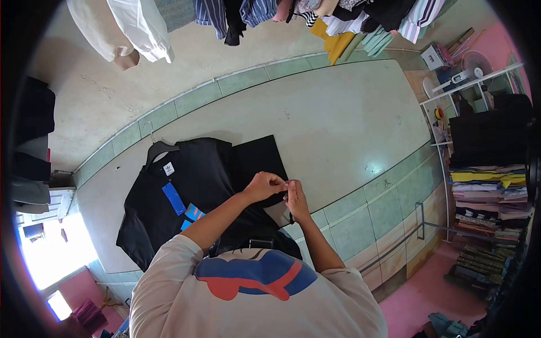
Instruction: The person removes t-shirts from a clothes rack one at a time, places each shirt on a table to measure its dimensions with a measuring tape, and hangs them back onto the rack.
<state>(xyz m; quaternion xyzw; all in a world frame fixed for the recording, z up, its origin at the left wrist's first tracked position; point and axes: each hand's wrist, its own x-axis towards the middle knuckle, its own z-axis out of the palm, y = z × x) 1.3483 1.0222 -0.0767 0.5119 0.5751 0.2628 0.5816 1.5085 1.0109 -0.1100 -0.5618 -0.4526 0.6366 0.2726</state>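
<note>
A black T-shirt (205, 169) lies spread on a pale tabletop (332, 124), with a dark hanger (160, 150) in its neck opening. On it are a white neck label (168, 168), a long blue tag (173, 198) and a smaller patterned blue tag (194, 212). My left hand (264, 187) is closed in a pinch over the shirt's lower edge. Fingertips of my right hand (295, 198) meet it, also pinched. Whatever sits between the fingers is too small to name. A dark band circles my right wrist.
Clothes (141, 28) hang along the wall beyond the table. Folded garments (487, 194) fill a rack on the right, near a white fan (459, 79). A metal rail (394, 250) runs at the lower right.
</note>
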